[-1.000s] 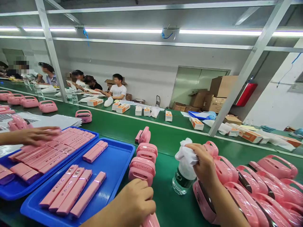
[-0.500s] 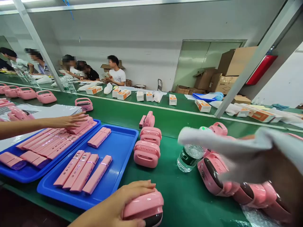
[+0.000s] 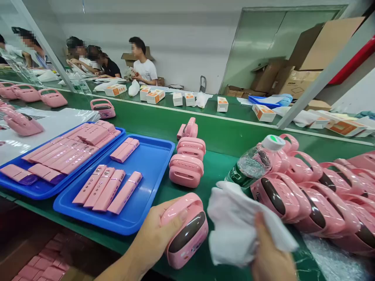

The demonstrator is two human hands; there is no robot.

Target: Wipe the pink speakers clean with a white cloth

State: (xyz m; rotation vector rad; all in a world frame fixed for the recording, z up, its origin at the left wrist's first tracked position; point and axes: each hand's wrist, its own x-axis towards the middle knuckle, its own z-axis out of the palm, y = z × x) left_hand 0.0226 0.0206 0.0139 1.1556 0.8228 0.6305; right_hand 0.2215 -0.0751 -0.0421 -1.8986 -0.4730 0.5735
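My left hand [image 3: 155, 230] is closed around a pink handled device [image 3: 183, 255], gripping it by the handle side. The device is tilted, and its dark oval window faces right. In my right hand [image 3: 271, 251] is a crumpled white cloth [image 3: 230, 230], held just to the right of the device and apart from it. The cloth hides part of the fingers. Behind the cloth is a clear water bottle [image 3: 249, 166] with a green-and-white cap. More pink handled devices [image 3: 279, 193] crowd the right side, and a short row of them [image 3: 186, 171] lies beyond my left hand.
Two blue trays [image 3: 146, 208] on the left carry slim pink bars [image 3: 99, 185]. Bubble wrap [image 3: 334, 255] lies at lower right. A green ledge [image 3: 152, 119] runs across the back, with small white-and-orange boxes [image 3: 156, 96] above it. Several people sit at the far bench.
My left hand has raised and turned the pink device. My right hand has brought the white cloth down and left toward it. Another person's arm has left the far-left tray. The view has tilted down.
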